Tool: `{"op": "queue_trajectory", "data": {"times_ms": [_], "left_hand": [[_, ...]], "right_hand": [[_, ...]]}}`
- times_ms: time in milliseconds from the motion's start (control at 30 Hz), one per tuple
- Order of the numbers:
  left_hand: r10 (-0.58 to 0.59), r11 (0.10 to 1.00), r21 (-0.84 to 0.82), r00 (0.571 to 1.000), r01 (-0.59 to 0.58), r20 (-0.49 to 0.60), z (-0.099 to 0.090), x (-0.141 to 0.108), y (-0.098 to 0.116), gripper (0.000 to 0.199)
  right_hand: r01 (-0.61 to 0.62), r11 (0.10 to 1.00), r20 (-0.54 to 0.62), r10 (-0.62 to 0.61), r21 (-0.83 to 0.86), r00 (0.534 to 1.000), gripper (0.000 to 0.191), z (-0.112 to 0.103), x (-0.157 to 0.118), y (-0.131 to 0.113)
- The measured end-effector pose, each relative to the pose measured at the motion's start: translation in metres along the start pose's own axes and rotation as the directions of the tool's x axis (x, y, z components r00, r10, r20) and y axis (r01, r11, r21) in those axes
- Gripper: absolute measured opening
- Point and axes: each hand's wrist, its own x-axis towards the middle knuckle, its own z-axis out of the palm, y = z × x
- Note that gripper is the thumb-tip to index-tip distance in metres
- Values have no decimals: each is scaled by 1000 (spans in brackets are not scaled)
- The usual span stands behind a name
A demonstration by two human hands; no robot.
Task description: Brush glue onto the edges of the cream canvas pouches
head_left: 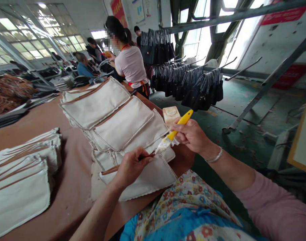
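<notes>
My right hand (190, 135) is closed round a brush with a yellow handle (184, 121). White paste coats the brush's bristles (163, 144), which are close to the fingertips of my left hand (133, 164). That hand pinches the brown-trimmed edge of a cream fabric pouch (148, 180) lying nearest me. Beyond it, more cream pouches (125, 124) overlap in a row along the table. Just past my right hand, near the table's edge, is a pale square tub (171, 113), partly hidden by the hand.
Another stack of cream pouches (19, 190) lies at the left of the brown table (75, 157). Black bags (203, 90) hang from a metal rack (253, 90) at the right. A person in a pink top (133, 63) stands beyond the table, with other people farther back.
</notes>
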Motion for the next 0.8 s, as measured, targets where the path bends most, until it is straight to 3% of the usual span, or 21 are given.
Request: {"op": "queue_trajectory", "data": {"times_ms": [67,167,300,400,433,500,533,600,633,700,800], "left_hand": [[16,996,-83,999,-12,40,-15,11,16,22],[76,964,-259,995,-58,61,-46,32,59,31],[241,902,-357,969,-242,-49,-90,43,128,42],[277,903,-303,951,-306,-134,-119,32,143,51],[250,921,-271,958,-280,-140,-128,27,135,53],[141,968,-202,989,-149,-51,-147,18,102,50],[64,988,-145,996,-54,67,-157,15,79,46],[-118,993,17,944,119,309,-173,11,24,35],[-185,981,118,929,155,321,-178,9,-3,30],[-222,920,368,952,133,211,-182,5,-49,23],[-163,812,578,983,87,81,-162,0,-82,20]], "right_hand": [[90,995,-153,-85,31,985,24,-9,-3,-14],[253,966,-309,-224,57,924,19,-25,-6,-40],[388,919,-379,-334,74,863,17,-43,-15,-74],[419,904,-399,-354,88,846,16,-57,-23,-83],[415,905,-402,-347,93,848,15,-62,-25,-81],[384,919,-405,-318,91,857,13,-72,-26,-70],[364,928,-415,-301,80,858,13,-77,-25,-62],[328,944,-460,-272,45,845,14,-86,-22,-41],[309,950,-486,-256,31,836,14,-90,-20,-30],[269,963,-524,-215,27,824,16,-97,-17,-10],[197,980,-522,-148,40,840,18,-100,-15,14]]}}
